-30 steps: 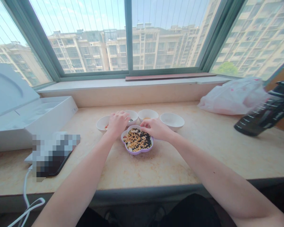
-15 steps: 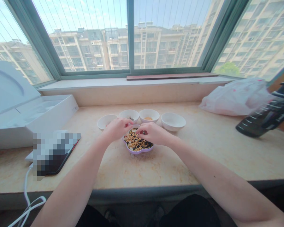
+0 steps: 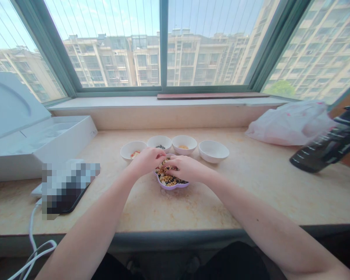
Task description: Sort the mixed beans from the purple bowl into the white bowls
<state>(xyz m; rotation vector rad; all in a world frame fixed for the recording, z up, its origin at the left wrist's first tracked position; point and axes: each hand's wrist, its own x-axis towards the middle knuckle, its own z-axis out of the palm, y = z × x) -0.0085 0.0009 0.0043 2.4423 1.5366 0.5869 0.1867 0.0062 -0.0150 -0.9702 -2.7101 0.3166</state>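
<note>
A purple-rimmed tray with a wavy edge holds mixed yellow beans, black beans and pale flat pieces. Over its far left edge is my left hand, its fingers curled into a pinch; whatever lies between the tips is too small to make out. My right hand reaches in from the right, thumb and fingers apart and touching the beans. Behind the hands stand a white bowl with reddish and pale pieces, a second bowl with black beans, and a third bowl with some yellow beans.
Another white bowl stands at the row's right end. An open white box, a blurred-out phone and a white cable are on the left. At right are a plastic bag and a dark bottle.
My right hand has lowered its fingers further into the beans and spread them. My left hand has shifted slightly right, showing more of the reddish pieces in the left bowl.
</note>
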